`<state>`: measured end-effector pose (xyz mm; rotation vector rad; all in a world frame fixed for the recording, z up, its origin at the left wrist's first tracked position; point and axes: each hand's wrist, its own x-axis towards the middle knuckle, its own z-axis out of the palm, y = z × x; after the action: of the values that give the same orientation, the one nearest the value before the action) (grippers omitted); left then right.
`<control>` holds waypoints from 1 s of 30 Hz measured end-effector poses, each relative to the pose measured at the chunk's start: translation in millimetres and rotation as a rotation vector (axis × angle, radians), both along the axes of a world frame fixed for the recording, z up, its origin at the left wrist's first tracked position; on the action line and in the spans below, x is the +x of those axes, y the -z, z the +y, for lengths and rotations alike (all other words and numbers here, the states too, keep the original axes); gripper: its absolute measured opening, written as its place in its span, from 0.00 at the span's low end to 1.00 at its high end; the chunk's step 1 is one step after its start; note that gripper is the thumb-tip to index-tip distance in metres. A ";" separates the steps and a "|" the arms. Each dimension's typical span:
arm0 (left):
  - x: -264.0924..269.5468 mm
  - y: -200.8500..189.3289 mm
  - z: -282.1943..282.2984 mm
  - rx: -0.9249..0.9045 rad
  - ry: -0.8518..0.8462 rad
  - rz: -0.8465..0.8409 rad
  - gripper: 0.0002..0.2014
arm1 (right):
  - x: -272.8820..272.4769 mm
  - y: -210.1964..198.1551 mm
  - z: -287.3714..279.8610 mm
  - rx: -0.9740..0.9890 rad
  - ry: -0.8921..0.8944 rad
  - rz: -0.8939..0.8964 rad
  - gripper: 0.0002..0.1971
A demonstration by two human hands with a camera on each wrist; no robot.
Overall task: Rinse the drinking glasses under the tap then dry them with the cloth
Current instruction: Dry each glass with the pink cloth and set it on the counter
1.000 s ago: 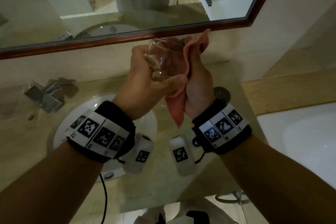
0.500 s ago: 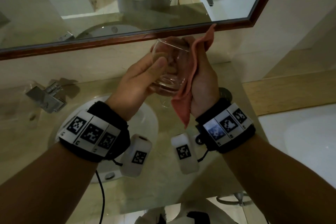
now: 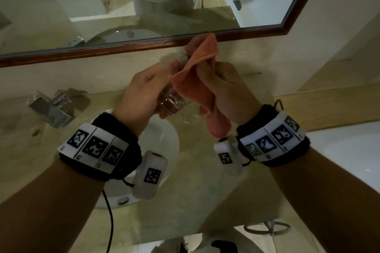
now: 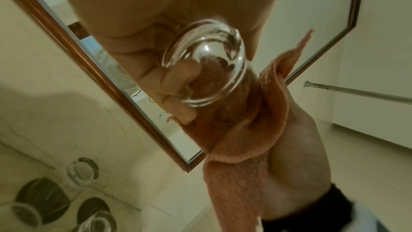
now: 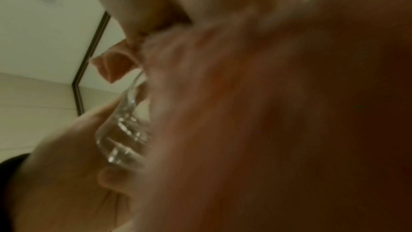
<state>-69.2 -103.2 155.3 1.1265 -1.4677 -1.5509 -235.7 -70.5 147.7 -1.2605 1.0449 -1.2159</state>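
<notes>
Glass (image 3: 170, 98) in left hand (image 3: 141, 90) (cloth (image 3: 197, 80) alongside).

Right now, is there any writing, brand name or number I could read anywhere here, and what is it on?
No readable words, brands or numbers.
Wristband on the left wrist: black-and-white square code patterns; tiny marks beneath them, too small to read.
Wristband on the right wrist: the same kind of patterns and tiny marks, unreadable.
The glass and the cloth: no print visible.
</notes>
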 end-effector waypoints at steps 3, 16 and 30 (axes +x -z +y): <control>5.8 5.4 -1.3 -0.100 0.011 -0.084 0.09 | -2.0 -2.0 -4.1 0.064 -0.114 0.123 0.46; 20.6 12.1 -1.5 -0.686 0.058 -0.437 0.36 | -0.5 8.1 -11.5 0.249 -0.102 -0.304 0.12; 20.3 14.9 -1.0 -0.392 0.129 -0.201 0.23 | -10.8 28.7 -12.3 0.237 0.040 -0.275 0.12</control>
<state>-48.9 -104.1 140.4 0.9890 -1.9119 -1.1827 -246.4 -82.7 119.0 -0.8668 0.9815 -1.2158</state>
